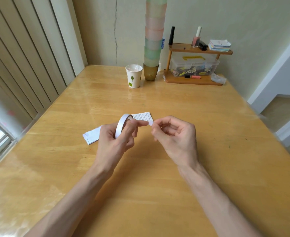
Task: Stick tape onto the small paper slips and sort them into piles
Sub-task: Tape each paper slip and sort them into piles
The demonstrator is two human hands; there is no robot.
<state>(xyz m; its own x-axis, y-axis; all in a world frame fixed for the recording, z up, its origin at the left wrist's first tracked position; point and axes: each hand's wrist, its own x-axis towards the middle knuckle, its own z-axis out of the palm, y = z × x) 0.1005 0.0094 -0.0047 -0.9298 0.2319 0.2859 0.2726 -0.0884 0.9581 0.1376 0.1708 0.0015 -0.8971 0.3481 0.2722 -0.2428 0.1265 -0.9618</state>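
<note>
My left hand (114,141) grips a thin white roll of tape (122,124), held upright above the wooden table (157,168). My right hand (173,135) pinches the small free end of the tape (150,124) between thumb and fingertips, right beside the left fingertips. A printed paper slip (143,116) lies flat on the table just beyond the hands. A small pile of white slips (92,135) sits to the left, partly hidden by my left hand.
At the table's far edge stand a paper cup (134,76), a tall stack of coloured cups (153,40) and a small wooden shelf (195,65) with a plastic box, bottles and note paper. A window and blinds line the left side.
</note>
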